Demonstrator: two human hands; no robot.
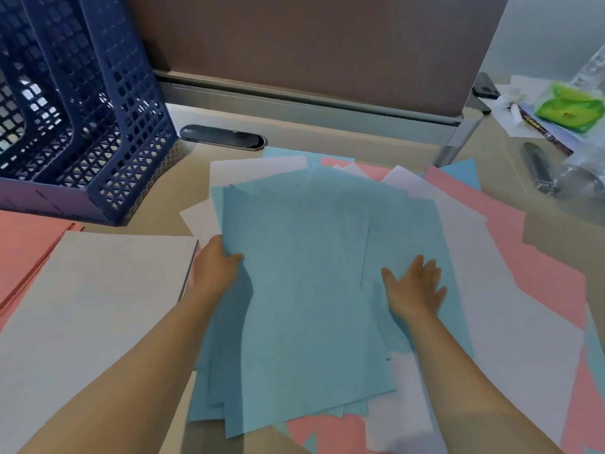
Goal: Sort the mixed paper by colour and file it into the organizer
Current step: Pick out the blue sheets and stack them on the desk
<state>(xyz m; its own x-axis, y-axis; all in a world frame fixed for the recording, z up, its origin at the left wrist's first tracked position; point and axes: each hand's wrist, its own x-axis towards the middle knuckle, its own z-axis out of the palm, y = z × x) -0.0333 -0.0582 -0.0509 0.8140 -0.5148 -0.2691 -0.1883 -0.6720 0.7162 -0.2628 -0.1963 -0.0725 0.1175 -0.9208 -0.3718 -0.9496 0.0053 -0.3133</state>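
Observation:
Several blue sheets [304,290] lie loosely stacked on top of a mixed spread of white [510,339] and pink paper [537,257] in the middle of the desk. My left hand [216,267] grips the left edge of the blue stack, thumb on top and fingers under it. My right hand [415,286] lies flat on the blue sheets with its fingers spread. A neat white pile [98,306] sits at the left, over a pink pile [26,244]. The dark blue mesh organizer [82,109] stands at the back left.
A brown partition panel [311,44] with a grey rail closes off the back of the desk. A black oval cable port [222,136] sits beside the organizer. At the back right lie plastic bags, a green packet [569,108] and a dark pen-like object [537,167].

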